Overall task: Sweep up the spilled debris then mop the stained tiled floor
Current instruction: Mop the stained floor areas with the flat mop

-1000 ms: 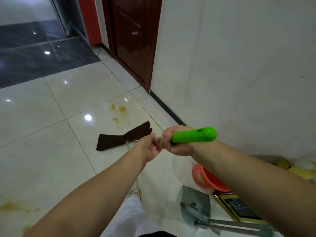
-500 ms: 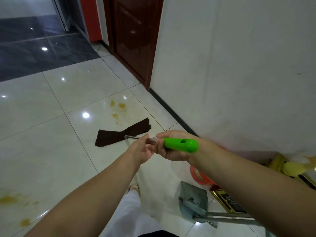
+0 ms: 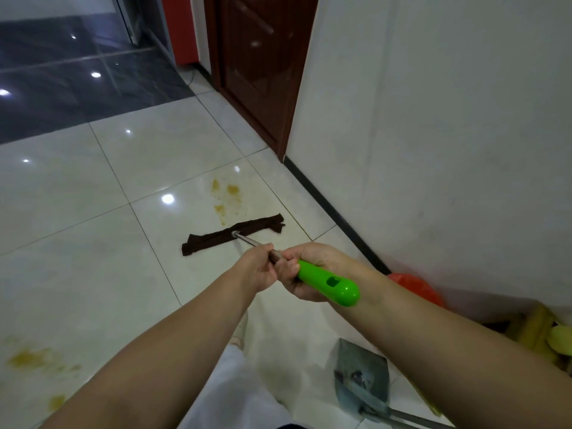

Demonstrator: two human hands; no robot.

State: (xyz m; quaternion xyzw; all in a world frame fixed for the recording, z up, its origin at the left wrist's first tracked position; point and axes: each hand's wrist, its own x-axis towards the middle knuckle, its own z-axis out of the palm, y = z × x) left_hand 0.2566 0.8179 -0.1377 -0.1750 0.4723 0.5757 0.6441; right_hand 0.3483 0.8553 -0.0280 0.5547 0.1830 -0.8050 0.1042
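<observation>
I hold a mop with both hands. My right hand (image 3: 309, 270) grips its bright green handle end (image 3: 329, 283), and my left hand (image 3: 258, 267) grips the metal shaft (image 3: 247, 239) just ahead of it. The dark brown flat mop cloth (image 3: 232, 235) lies on the white tiled floor (image 3: 93, 243), just below a cluster of yellow stains (image 3: 226, 196). More yellow stains (image 3: 31, 359) mark the floor at the lower left.
A grey dustpan (image 3: 362, 379) with debris lies at the lower right. An orange-red bucket (image 3: 414, 287) stands against the white wall (image 3: 433, 119), beside yellow items (image 3: 538, 335). A dark brown door (image 3: 260, 66) is ahead. My white trouser leg (image 3: 235, 394) is below.
The mop cloth has slid forward and rightward, closer to the yellow stains. The green handle end has dropped lower and swung toward me. Both hands keep their grip.
</observation>
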